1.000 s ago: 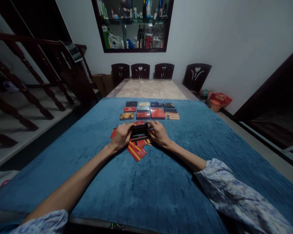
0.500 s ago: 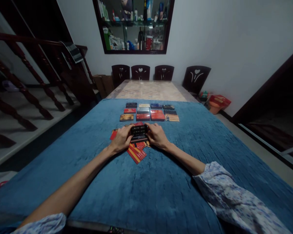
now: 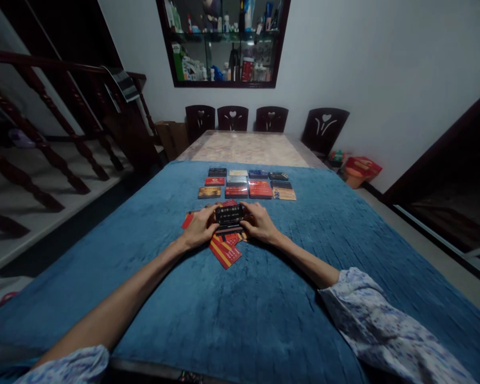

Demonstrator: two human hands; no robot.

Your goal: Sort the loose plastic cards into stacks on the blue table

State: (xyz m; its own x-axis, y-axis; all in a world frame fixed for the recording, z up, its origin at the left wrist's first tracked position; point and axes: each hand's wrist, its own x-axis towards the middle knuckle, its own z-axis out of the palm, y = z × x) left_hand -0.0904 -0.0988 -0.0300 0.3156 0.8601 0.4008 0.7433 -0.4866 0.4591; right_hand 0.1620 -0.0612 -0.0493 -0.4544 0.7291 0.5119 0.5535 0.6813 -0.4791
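Between my two hands is a black card (image 3: 229, 214) with pale lettering, tilted up so its face shows. My left hand (image 3: 201, 226) grips its left end, fingers behind and thumb low. The right end is pinched by my right hand (image 3: 260, 223). Whether one card or several are held, I cannot tell. Beneath lie loose cards, among them a red and yellow card (image 3: 225, 254) and a red card (image 3: 188, 219) partly covered by my left hand. Beyond my hands sit rows of card piles, including a red pile (image 3: 260, 189) and a gold pile (image 3: 209, 192).
A blue cloth (image 3: 160, 320) covers the near part of the table; its bare marbled top (image 3: 244, 146) shows at the far end. Several dark chairs (image 3: 272, 118) stand along the wall. At the right, an orange bucket (image 3: 356, 175) is on the floor.
The black card has tipped up so that its printed face shows more clearly. Both hands keep their grip at its ends. The whole view has shifted slightly.
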